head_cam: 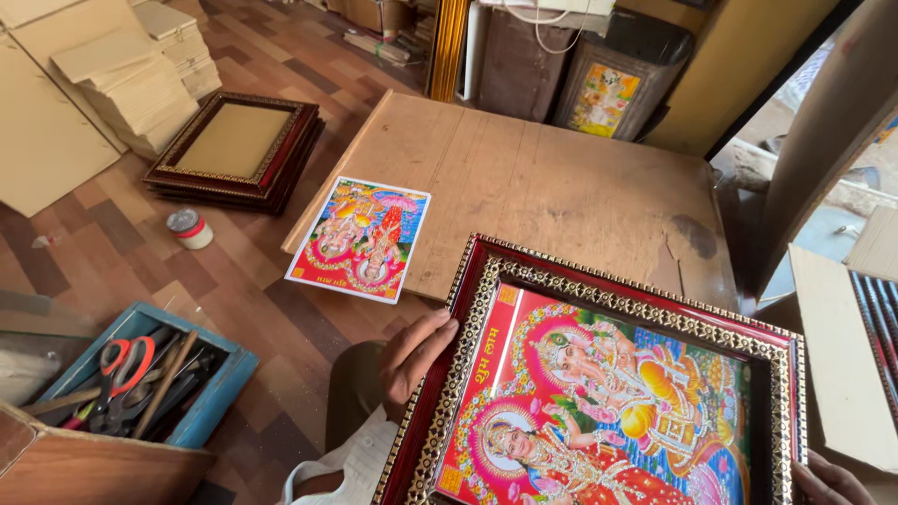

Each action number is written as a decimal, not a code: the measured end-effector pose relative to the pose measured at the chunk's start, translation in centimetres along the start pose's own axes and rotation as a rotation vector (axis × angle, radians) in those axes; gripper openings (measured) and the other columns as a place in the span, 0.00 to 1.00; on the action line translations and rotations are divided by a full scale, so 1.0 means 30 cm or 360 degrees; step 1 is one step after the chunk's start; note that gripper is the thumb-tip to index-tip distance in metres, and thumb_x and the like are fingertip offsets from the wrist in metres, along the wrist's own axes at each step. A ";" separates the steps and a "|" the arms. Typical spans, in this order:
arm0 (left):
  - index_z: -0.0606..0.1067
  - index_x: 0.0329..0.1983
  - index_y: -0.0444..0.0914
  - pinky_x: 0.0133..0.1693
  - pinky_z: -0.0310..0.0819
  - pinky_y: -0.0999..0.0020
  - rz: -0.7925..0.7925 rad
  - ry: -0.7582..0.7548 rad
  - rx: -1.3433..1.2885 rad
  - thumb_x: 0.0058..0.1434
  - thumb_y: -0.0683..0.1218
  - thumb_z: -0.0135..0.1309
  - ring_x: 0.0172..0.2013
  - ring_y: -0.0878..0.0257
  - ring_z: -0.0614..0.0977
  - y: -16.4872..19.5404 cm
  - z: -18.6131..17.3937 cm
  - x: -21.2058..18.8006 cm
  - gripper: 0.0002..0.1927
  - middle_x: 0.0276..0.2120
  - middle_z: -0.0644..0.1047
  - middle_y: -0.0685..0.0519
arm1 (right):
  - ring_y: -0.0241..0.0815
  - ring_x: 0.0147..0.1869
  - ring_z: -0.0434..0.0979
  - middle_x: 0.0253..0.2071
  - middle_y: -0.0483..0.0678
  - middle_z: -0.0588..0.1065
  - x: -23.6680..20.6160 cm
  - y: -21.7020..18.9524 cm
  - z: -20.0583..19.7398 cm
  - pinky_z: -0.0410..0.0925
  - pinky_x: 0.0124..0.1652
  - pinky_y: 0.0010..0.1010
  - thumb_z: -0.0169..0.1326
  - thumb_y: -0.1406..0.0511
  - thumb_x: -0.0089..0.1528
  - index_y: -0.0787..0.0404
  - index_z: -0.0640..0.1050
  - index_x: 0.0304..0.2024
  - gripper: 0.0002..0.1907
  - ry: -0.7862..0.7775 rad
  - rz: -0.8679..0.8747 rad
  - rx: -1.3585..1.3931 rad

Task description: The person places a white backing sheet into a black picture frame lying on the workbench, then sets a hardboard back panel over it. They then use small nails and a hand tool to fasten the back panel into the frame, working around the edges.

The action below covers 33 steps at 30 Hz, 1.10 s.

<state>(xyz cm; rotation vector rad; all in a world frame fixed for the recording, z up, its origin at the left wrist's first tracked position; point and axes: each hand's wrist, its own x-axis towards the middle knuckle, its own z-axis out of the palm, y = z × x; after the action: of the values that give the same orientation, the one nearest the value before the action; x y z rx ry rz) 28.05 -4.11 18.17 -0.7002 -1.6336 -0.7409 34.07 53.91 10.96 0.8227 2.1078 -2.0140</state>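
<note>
A dark-red wooden picture frame with gilt beaded trim and a bright religious print (599,393) fills five o'clock, leaning over a bare plywood board (561,187). The left hand (412,355) grips its left edge, fingers curled; the right hand (828,482) holds its lower right corner, mostly cut off. A loose colourful print (360,238) lies at eleven o'clock of the frame.

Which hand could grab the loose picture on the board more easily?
Probably the left hand. It grips the left edge of the framed picture, on the same side as the loose print on the wooden board. The right hand sits at the frame's far right corner, much farther away.
</note>
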 end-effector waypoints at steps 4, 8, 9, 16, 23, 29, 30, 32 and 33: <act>0.79 0.47 0.25 0.50 0.83 0.60 -0.0248 0.0097 -0.0139 0.64 0.46 0.55 0.49 0.50 0.85 0.037 0.007 -0.014 0.18 0.47 0.81 0.40 | 0.43 0.65 0.76 0.62 0.56 0.76 -0.041 0.030 -0.053 0.69 0.65 0.33 0.48 0.69 0.66 0.69 0.75 0.56 0.17 -0.0071 -0.1510 -0.1411; 0.79 0.48 0.26 0.51 0.81 0.59 -0.0464 0.0076 -0.0168 0.63 0.46 0.55 0.48 0.50 0.85 0.055 0.001 -0.033 0.18 0.47 0.81 0.38 | 0.46 0.58 0.77 0.56 0.61 0.76 -0.065 0.103 -0.020 0.70 0.59 0.35 0.48 0.72 0.74 0.77 0.73 0.55 0.11 0.0131 -0.1099 -0.0679; 0.79 0.49 0.26 0.51 0.81 0.59 -0.0466 0.0065 -0.0151 0.63 0.45 0.55 0.49 0.49 0.85 0.055 -0.001 -0.039 0.18 0.48 0.81 0.37 | 0.45 0.54 0.78 0.53 0.61 0.76 -0.075 0.140 0.006 0.72 0.57 0.33 0.47 0.73 0.78 0.78 0.71 0.56 0.09 0.0311 -0.1079 -0.0537; 0.77 0.52 0.24 0.54 0.79 0.57 -0.0203 -0.0463 -0.0103 0.64 0.40 0.54 0.51 0.44 0.83 0.012 -0.052 -0.005 0.17 0.51 0.79 0.33 | 0.38 0.46 0.76 0.47 0.54 0.74 -0.178 0.239 0.129 0.70 0.49 0.24 0.59 0.66 0.66 0.73 0.74 0.53 0.17 0.0568 -0.2022 -0.0230; 0.76 0.56 0.29 0.58 0.77 0.57 -0.0496 -0.0814 0.0022 0.63 0.36 0.53 0.55 0.44 0.82 0.066 -0.099 0.007 0.18 0.55 0.77 0.37 | 0.41 0.39 0.71 0.41 0.55 0.72 -0.156 0.146 0.367 0.66 0.40 0.28 0.61 0.64 0.64 0.73 0.72 0.52 0.21 0.0795 -0.2379 0.0232; 0.75 0.59 0.30 0.60 0.76 0.60 -0.0316 -0.0907 0.0026 0.66 0.36 0.50 0.58 0.47 0.80 0.012 -0.104 -0.039 0.18 0.57 0.76 0.38 | 0.36 0.33 0.70 0.34 0.52 0.73 -0.066 0.132 0.268 0.64 0.32 0.27 0.64 0.65 0.60 0.72 0.72 0.52 0.24 0.0313 -0.2457 0.0252; 0.74 0.59 0.29 0.60 0.76 0.60 -0.0283 -0.0933 0.0043 0.66 0.36 0.50 0.58 0.47 0.80 -0.002 -0.109 -0.047 0.18 0.57 0.76 0.39 | 0.35 0.32 0.69 0.34 0.51 0.72 -0.061 0.145 0.246 0.64 0.32 0.26 0.65 0.66 0.60 0.71 0.73 0.52 0.23 0.0356 -0.2389 0.0222; 0.73 0.58 0.27 0.60 0.74 0.60 -0.0261 -0.0925 -0.0062 0.64 0.37 0.49 0.58 0.46 0.79 -0.033 -0.106 -0.058 0.19 0.58 0.75 0.36 | 0.34 0.31 0.68 0.34 0.50 0.71 -0.054 0.160 0.230 0.64 0.32 0.26 0.66 0.68 0.61 0.69 0.74 0.52 0.21 0.0428 -0.2261 0.0170; 0.73 0.58 0.26 0.59 0.73 0.60 -0.0258 -0.0929 -0.0110 0.63 0.38 0.48 0.58 0.46 0.79 -0.046 -0.107 -0.058 0.20 0.58 0.74 0.35 | 0.36 0.34 0.70 0.37 0.51 0.72 -0.054 0.162 0.227 0.65 0.35 0.27 0.66 0.67 0.61 0.67 0.73 0.52 0.21 0.0408 -0.2277 0.0157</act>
<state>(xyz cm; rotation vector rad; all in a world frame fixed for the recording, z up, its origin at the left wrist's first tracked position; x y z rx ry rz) 29.23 -7.56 16.81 -0.8963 -2.2232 -0.7525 35.73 46.80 6.58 -0.8148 3.1962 -2.5279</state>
